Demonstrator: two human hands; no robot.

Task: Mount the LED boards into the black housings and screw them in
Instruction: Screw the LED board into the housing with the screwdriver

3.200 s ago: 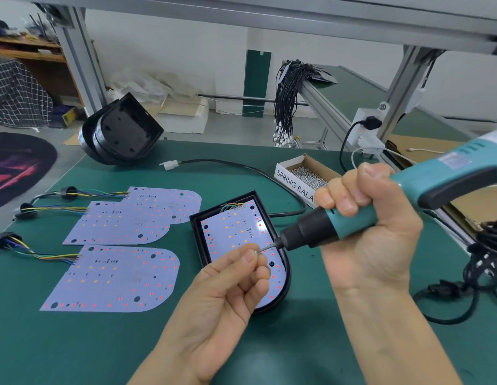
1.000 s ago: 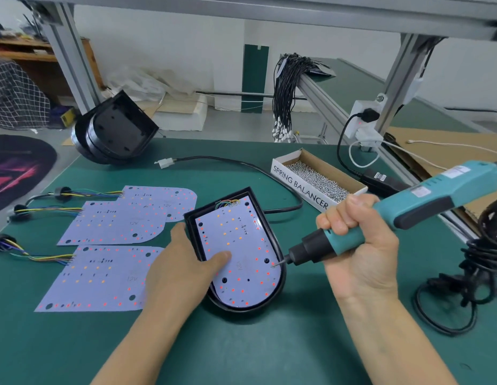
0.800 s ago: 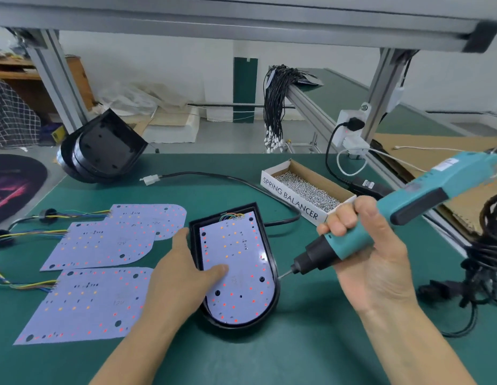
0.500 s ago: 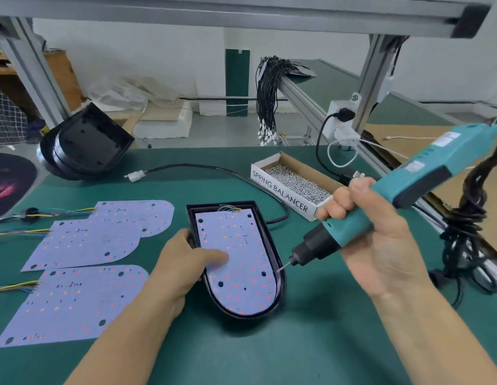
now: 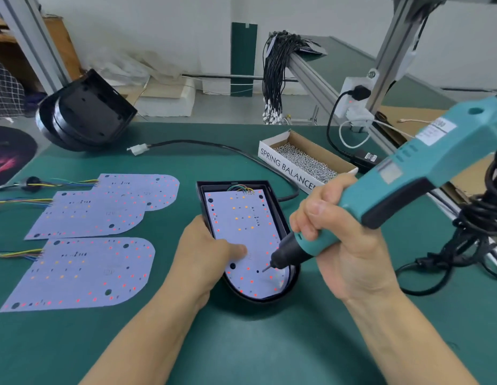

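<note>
Housing (image 5: pixel 279 215) sits on the mat with the LED board (image 5: pixel 241 226) seated inside it. My left hand (image 5: pixel 205 259) grips its left rim, thumb pressing the board to stop shifting. My right hand (image 5: pixel 336 245) wraps the screwdriver (image 5: pixel 402 173), bit over the board's lower-right hole.

From my remote seat: open green mat (image 5: pixel 241 343) lies between and beneath both forearms, the widest free lane. To the left, three loose LED boards (image 5: pixel 83 270) with trailing wires blanket the mat. Behind the housing (image 5: pixel 277 207), a black cable (image 5: pixel 214 145) crosses the bench, and the cardboard box of screws (image 5: pixel 305 159) blocks the right rear. A tangle of black cords (image 5: pixel 480 226) crowds the right edge; stacked black housings (image 5: pixel 86 115) fill the far-left corner.
</note>
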